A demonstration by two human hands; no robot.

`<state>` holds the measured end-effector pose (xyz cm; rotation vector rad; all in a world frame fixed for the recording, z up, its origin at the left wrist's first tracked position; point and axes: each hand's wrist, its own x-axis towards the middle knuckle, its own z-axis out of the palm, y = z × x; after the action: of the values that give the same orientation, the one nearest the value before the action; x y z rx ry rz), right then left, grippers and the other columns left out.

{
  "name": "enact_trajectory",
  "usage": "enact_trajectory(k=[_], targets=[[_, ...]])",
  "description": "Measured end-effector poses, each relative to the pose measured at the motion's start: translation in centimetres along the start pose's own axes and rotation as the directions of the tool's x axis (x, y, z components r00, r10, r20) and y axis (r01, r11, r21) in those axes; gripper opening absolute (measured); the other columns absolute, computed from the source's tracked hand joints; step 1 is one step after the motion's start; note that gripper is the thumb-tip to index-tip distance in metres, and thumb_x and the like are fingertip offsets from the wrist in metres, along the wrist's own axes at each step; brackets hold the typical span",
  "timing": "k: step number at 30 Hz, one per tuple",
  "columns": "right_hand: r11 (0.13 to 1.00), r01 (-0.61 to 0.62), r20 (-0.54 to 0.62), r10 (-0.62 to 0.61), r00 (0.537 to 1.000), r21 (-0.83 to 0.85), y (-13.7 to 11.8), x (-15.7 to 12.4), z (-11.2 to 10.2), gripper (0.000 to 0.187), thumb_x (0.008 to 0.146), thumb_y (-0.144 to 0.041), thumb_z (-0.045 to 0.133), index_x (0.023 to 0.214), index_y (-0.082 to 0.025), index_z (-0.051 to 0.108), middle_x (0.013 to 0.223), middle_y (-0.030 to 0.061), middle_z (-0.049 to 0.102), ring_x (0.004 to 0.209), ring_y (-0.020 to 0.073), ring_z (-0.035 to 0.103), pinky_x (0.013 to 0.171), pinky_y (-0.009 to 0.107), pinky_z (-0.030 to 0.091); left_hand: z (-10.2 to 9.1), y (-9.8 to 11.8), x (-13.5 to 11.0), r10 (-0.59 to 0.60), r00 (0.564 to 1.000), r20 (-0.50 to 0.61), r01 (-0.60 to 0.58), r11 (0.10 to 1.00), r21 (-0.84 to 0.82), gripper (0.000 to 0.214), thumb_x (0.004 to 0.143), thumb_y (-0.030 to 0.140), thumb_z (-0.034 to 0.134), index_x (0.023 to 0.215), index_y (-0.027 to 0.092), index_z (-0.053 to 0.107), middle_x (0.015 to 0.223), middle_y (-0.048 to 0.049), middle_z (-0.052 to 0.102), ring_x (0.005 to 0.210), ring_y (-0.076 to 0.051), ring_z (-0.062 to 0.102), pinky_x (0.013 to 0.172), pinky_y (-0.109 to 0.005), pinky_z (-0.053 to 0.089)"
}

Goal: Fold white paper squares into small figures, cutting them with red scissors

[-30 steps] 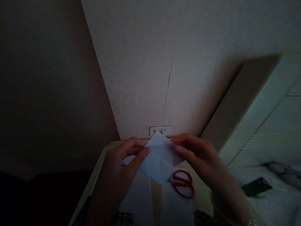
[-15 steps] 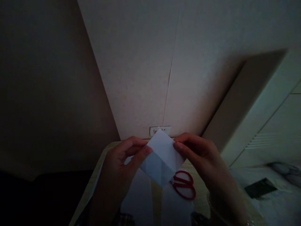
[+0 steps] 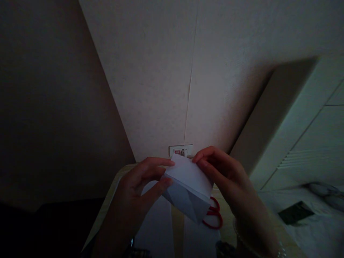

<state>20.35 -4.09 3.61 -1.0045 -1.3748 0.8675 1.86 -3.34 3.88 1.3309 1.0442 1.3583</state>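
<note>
A piece of folded white paper [image 3: 189,177] is held up over the small table between my two hands. My left hand [image 3: 143,188] grips its left side, thumb below and fingers along the upper edge. At the upper right edge, my right hand [image 3: 224,175] pinches the paper between thumb and fingertips. The paper's upper face is pale, and a creased, shaded flap hangs toward me. Behind the paper, the red handles of scissors [image 3: 216,222] show on the right; their blades are hidden. White sheets [image 3: 154,229] lie on the table under my hands.
The light wood table [image 3: 177,229] stands against a pale wall [image 3: 150,71] with a socket plate [image 3: 173,150] just above its far edge. A white cabinet [image 3: 303,143] is at the right. Below it, a dark green flat item [image 3: 295,213] lies on a whitish surface.
The paper has tilted, so its shaded flap shows wider and now covers more of the scissors. My right hand has shifted slightly left along the edge. The view has moved a little.
</note>
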Motion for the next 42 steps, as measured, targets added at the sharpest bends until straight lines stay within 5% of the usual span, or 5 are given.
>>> enact_trajectory(k=[9, 19, 23, 31, 42], targets=[[0.991, -0.011, 0.067, 0.020, 0.998, -0.130, -0.2, -0.6, -0.3, 0.014, 0.088, -0.028, 0.066, 0.100, -0.024, 0.073, 0.092, 0.0019, 0.073, 0.074, 0.0151, 0.063, 0.055, 0.023, 0.045, -0.4, 0.5, 0.0, -0.002, 1.000, 0.016, 0.001, 0.996, 0.092, 0.009, 0.072, 0.027, 0.075, 0.070, 0.031, 0.083, 0.061, 0.0013, 0.069, 0.072, -0.019, 0.070, 0.072, -0.026, 0.054], [0.991, -0.033, 0.070, 0.042, 0.997, -0.127, -0.2, -0.8, -0.2, 0.027, 0.088, -0.032, 0.068, 0.115, -0.030, 0.069, 0.094, 0.0029, 0.073, 0.077, 0.0179, 0.066, 0.065, 0.029, 0.051, -1.4, -0.5, -0.1, -0.009, 0.990, -0.140, 0.030, 0.989, 0.148, 0.021, 0.085, 0.044, 0.069, 0.081, 0.028, 0.083, 0.073, -0.0010, 0.076, 0.069, -0.017, 0.065, 0.053, -0.021, 0.046], [0.994, 0.006, 0.059, 0.000, 0.998, -0.112, 0.1, -0.8, -0.3, 0.025, 0.088, -0.029, 0.069, 0.113, -0.032, 0.070, 0.096, 0.0006, 0.074, 0.079, 0.0161, 0.067, 0.068, 0.027, 0.052, -1.0, -0.1, -0.1, 0.008, 0.997, -0.076, -0.006, 0.999, 0.035, 0.011, 0.078, 0.030, 0.077, 0.087, 0.028, 0.083, 0.080, -0.0001, 0.080, 0.075, -0.017, 0.073, 0.064, -0.021, 0.054], [0.992, 0.099, -0.008, -0.100, 0.995, -0.080, -0.4, -0.9, 0.0, 0.016, 0.091, -0.023, 0.067, 0.099, -0.033, 0.077, 0.096, -0.0052, 0.075, 0.085, 0.0094, 0.067, 0.072, 0.017, 0.053, -0.9, -0.3, -0.5, 0.028, 0.997, 0.071, -0.011, 0.973, -0.229, 0.029, 0.078, 0.018, 0.079, 0.106, 0.028, 0.079, 0.100, -0.0027, 0.082, 0.095, -0.020, 0.077, 0.084, -0.026, 0.060], [1.000, 0.009, 0.068, -0.009, 0.998, 0.004, 0.0, -0.7, -0.3, 0.029, 0.083, -0.015, 0.075, 0.105, -0.034, 0.076, 0.093, -0.0046, 0.075, 0.083, 0.0105, 0.068, 0.066, 0.018, 0.053, -0.8, -0.8, -0.1, 0.069, 0.995, 0.069, -0.042, 0.939, -0.340, 0.047, 0.074, 0.009, 0.082, 0.115, 0.032, 0.075, 0.115, -0.0017, 0.079, 0.105, -0.021, 0.075, 0.080, -0.022, 0.062]])
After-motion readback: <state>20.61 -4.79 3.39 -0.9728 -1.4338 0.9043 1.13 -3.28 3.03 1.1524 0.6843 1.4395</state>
